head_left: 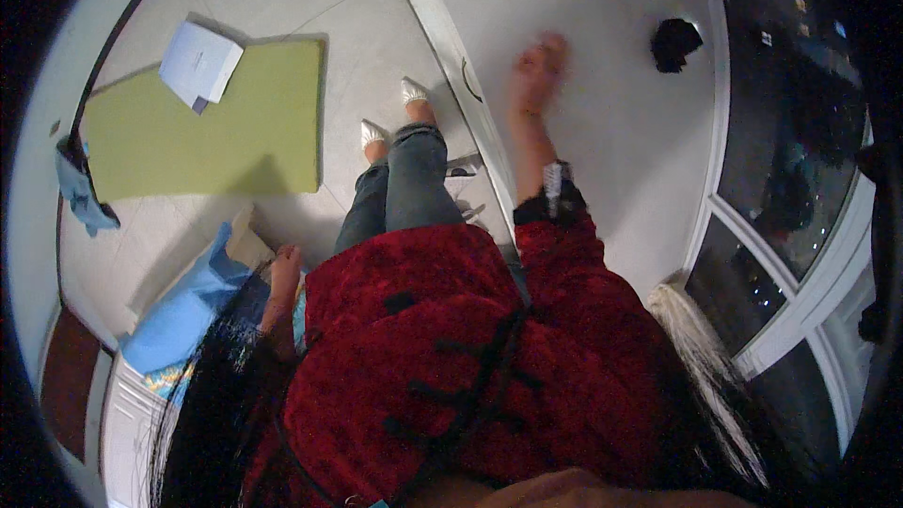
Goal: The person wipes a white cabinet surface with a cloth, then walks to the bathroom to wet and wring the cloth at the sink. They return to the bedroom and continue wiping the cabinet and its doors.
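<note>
My right hand (543, 66) is held out in front over a white surface, its fingers smeared by motion. They look curled, but whether they hold anything cannot be told. A dark cuff with a pale patterned band (555, 190) circles that wrist. Low at my left side is my left hand (285, 268), small in view with its fingers drawn together. If anything is in them, it is hidden. Closest to this hand are a bright blue cloth (193, 296) and a beige piece (248, 249) beside it.
A green mat (273, 122) lies on the tiled floor ahead to the left, with a white box (200, 64) on it. A white edge with a curved handle (470, 80) runs past my feet. Farther right are a black object (675, 44) and a dark window (790, 103).
</note>
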`<state>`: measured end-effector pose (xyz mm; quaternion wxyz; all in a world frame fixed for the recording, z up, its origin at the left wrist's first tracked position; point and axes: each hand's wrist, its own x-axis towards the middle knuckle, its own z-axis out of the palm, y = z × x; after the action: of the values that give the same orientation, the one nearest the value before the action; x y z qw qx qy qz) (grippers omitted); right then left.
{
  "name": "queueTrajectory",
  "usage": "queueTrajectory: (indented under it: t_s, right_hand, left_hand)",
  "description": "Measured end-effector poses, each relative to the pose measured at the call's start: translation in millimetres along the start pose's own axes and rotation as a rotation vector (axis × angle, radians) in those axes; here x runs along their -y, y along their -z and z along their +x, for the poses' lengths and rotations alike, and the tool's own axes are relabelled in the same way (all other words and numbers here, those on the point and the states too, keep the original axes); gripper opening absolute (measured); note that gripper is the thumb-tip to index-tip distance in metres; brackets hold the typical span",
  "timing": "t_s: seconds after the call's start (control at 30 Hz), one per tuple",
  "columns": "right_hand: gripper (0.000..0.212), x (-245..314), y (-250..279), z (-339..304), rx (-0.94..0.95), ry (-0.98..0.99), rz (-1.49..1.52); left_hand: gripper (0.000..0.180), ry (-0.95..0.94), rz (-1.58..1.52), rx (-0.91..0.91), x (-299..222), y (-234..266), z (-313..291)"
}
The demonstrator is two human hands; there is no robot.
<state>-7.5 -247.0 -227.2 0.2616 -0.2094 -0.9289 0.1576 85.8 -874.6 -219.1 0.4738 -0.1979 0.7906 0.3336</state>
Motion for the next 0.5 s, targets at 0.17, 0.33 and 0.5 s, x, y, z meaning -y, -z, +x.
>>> queueTrajectory:
  t_s: [0.17,0.33,0.5]
  right_hand:
    - [0.04,20,-49,75,0.173,0.28,0.12]
    - [0.024,-125,-36,190,0.222,0.161,-0.853]
    - [0.014,-76,-75,191,0.008,-0.014,-0.723]
  left_hand:
    - [0.036,0.013,-0.16,0.018,-63,-40,-12]
    - [0.034,-0.048,-0.346,0.004,-83,-73,-33]
    - [0.034,0.118,-0.334,-0.061,-39,-95,-45]
